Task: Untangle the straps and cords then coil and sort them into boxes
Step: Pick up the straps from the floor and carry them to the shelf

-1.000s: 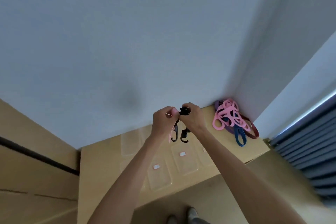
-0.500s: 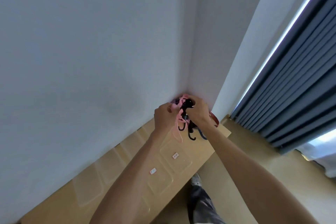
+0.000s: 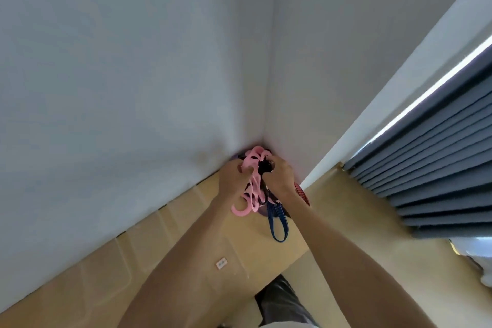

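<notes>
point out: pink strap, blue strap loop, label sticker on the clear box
pink strap (image 3: 241, 210): head view, on its curved lower end below the left hand.
blue strap loop (image 3: 278, 224): head view, on the loop's band.
label sticker (image 3: 221, 263): head view, middle of the white sticker on the clear box.

Both forearms reach forward and converge, bare to the elbow. The left hand (image 3: 232, 181) is curled, fingers closed round something pinched at its fingertips. The right hand (image 3: 280, 178) sits just beside it, nearly touching, knuckles up and fingers bent tight in a pinch.
</notes>
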A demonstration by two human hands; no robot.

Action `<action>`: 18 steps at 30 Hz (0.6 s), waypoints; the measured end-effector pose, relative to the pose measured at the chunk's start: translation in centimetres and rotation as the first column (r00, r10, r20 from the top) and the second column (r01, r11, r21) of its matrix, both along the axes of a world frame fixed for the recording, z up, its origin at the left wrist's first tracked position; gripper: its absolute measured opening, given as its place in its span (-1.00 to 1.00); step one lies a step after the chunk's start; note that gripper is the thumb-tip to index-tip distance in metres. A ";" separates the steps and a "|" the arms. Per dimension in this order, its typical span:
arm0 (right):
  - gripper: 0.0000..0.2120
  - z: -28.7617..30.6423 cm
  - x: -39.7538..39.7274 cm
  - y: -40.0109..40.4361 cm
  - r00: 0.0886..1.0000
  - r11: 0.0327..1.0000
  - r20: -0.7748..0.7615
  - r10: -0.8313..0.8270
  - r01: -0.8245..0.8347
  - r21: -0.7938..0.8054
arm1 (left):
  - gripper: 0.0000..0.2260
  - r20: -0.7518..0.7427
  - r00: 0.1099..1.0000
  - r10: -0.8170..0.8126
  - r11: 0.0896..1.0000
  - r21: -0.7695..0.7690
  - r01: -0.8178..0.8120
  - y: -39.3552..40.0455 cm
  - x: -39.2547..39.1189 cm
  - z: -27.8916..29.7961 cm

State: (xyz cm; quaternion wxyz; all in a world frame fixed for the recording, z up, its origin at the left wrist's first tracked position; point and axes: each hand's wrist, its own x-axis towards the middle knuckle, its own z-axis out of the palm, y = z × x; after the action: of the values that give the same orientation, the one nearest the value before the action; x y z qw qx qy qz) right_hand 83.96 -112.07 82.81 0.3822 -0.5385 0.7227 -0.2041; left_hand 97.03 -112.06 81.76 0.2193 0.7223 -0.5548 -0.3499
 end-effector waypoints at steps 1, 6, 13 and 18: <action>-0.64 -0.4 -0.1 -0.8 1.000 1.000 -0.001 0.020 -0.020 0.004 | -0.71 0.012 1.000 -0.001 1.000 0.014 0.000 -0.7 -0.1 -0.2; -0.66 -2.4 -0.1 -5.9 0.990 0.988 0.045 0.134 -0.137 0.073 | -0.84 0.018 0.996 0.082 0.993 0.088 -0.083 -5.1 -0.8 -1.0; -0.66 -4.9 -0.2 -5.9 0.959 0.959 -0.052 0.277 -0.272 0.085 | -0.72 0.026 0.996 0.090 0.947 0.306 -0.093 -4.6 0.9 -3.0; -0.70 -4.5 -0.3 -4.2 0.988 0.991 -0.084 0.129 -0.131 -0.015 | -0.70 0.075 0.991 0.114 0.966 0.226 -0.128 -3.0 1.6 -3.1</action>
State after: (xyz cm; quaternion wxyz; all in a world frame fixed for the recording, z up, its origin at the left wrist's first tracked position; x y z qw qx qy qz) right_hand 83.62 -116.29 78.31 0.3590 -0.5962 0.6992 -0.1637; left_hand 98.64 -115.09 78.68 0.1379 0.7858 -0.4716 -0.3755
